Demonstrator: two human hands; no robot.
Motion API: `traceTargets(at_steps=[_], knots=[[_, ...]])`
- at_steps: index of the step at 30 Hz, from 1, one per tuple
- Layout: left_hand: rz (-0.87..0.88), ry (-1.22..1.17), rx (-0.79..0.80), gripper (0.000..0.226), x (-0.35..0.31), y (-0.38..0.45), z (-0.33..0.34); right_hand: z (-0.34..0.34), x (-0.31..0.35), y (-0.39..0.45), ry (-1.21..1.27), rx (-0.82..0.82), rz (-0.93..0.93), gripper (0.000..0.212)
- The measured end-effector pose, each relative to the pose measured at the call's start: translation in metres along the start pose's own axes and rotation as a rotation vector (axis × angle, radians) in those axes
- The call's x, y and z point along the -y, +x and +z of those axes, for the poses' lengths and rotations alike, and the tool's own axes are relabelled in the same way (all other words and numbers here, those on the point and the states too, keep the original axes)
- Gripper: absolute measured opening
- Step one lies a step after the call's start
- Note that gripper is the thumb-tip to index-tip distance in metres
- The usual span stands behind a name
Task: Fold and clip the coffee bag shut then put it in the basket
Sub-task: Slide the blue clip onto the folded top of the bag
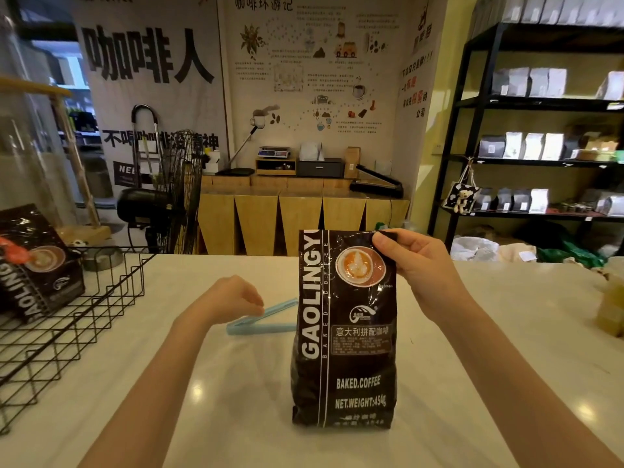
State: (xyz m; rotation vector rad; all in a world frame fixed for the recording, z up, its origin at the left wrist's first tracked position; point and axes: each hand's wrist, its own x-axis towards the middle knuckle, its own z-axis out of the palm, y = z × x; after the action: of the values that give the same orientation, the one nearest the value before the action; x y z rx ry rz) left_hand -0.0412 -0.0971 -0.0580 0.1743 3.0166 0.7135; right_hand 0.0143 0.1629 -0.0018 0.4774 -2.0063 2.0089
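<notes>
Right hand pinches the dark brown foil coffee bag top; left hand loosely curled on the pale blue plastic clip (bag could topple if released).

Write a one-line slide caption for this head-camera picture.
Right hand pinches the upright coffee bag at its top corner; left hand reaches the blue clip beside a wire basket.

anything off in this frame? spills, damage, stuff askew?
Nothing stands out. The coffee bag stands upright on the counter, right hand pinching its top corner. The left hand is on the blue clip, which lies flat. A second bag leans in the basket. No spills.
</notes>
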Motion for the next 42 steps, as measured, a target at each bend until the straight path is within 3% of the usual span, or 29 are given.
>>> traceTargets(at_steps=[5,10,12,17,22,27,34,42], knots=[[-0.112,0.133,0.053,0.028,0.023,0.012,0.022,-0.002,-0.001,0.000,0.006,0.016,-0.001,0.010],[-0.110,0.013,0.010,0.009,0.021,0.013,0.027,-0.003,-0.002,0.001,0.009,0.021,0.008,0.010],[-0.065,-0.171,-0.017,0.006,0.012,0.010,0.022,-0.003,-0.002,0.001,0.004,0.022,0.007,0.011],[-0.018,-0.923,-0.229,0.012,-0.022,-0.004,-0.003,-0.003,-0.001,0.000,0.014,0.034,0.004,0.011],[0.228,-1.303,-0.149,0.016,-0.051,-0.026,-0.027,-0.003,0.000,0.000,0.011,0.033,0.013,0.011],[0.407,-1.225,-0.108,0.020,-0.068,-0.045,-0.037,-0.004,0.000,-0.001,0.012,0.033,0.013,0.012],[0.448,-1.028,-0.208,0.032,-0.081,-0.052,-0.028,-0.003,0.001,-0.003,-0.008,0.023,-0.008,0.014],[0.414,-1.191,-0.125,0.028,-0.093,-0.053,-0.014,-0.002,0.003,-0.004,0.002,0.028,-0.038,0.013]])
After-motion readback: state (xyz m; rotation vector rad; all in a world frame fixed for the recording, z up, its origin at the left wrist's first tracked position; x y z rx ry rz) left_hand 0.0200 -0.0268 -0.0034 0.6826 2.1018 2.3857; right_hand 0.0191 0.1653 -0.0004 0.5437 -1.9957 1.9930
